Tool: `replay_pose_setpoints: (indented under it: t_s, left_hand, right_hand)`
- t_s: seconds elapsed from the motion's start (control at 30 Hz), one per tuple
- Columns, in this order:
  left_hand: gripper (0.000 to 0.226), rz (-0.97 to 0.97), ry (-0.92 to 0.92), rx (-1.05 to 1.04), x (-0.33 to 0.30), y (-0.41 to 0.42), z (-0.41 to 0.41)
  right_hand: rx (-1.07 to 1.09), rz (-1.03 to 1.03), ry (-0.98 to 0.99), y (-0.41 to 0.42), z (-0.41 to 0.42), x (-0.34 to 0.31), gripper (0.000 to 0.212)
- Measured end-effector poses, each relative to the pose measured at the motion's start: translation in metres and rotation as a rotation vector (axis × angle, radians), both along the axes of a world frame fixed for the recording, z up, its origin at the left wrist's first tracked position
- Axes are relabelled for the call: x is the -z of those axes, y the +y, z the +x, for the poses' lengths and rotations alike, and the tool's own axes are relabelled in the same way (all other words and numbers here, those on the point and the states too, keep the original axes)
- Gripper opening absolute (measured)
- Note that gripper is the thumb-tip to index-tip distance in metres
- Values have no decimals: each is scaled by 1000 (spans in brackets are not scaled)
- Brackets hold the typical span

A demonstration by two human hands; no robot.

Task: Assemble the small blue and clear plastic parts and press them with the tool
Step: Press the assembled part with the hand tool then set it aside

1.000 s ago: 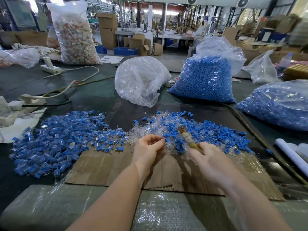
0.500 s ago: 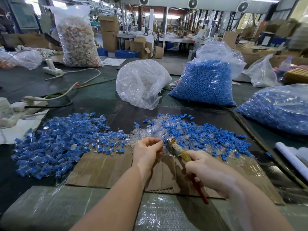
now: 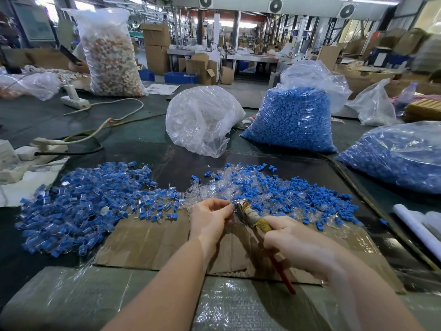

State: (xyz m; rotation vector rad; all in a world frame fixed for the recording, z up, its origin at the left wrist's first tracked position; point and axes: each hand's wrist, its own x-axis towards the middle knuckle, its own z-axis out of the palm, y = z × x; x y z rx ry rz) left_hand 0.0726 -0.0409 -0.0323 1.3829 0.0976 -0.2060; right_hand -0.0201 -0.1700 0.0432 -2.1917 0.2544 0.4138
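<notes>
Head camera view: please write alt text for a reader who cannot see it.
A left hand pinches a small part against the metal tip of a tape-wrapped, red-handled pressing tool gripped by the right hand, above a brown cardboard sheet. Loose blue and clear plastic parts lie behind.

power strip (image 3: 72, 101), white cable (image 3: 114, 115), perhaps paper roll (image 3: 416, 229)

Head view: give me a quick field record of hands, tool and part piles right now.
left hand: pinches a small part at the tool's tip
right hand: grips the tool
tool: tape-wrapped, red handle ends, metal tip meets the left fingertips
assembled pile: left of the hands
loose parts: blue and clear, mixed, behind the hands
cardboard sheet: under the hands
</notes>
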Motion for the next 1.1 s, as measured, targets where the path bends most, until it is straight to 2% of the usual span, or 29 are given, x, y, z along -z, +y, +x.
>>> replay_pose_setpoints:
  t_s: [0.2,0.33,0.5,0.6,0.7,0.8,0.87,0.97,1.1]
  left_hand:
    - [10,-4,19,10,-1,2,-1]
    - [8,14,10,27,-5,4,-3]
    - [6,36,0,37,-7,4,-6]
    - [6,41,2,27,-8,4,-6]
    - [5,-24,42,22,-10,3,-6]
    - [6,-39,32,7,-14,4,-9]
    - [10,90,-82,-34,-16,11,-7]
    - [15,492,-341,-136,-24,35,3]
    - [12,927,-472,-339,-29,81,22]
  right_hand:
    - [-25,-34,-8,3,-2,-3,11]
    - [-65,-164,-56,6,-3,-4,21]
    - [-91,-246,-78,8,1,2,21]
    - [-70,-221,-84,9,2,8,18]
    - [11,-65,-155,9,-1,12,8]
    - [103,-11,-254,5,-2,18,46]
    - [139,-42,-338,0,-1,18,49]
    - [204,-171,-384,-13,2,22,55]
    - [309,-390,-364,-32,3,29,65]
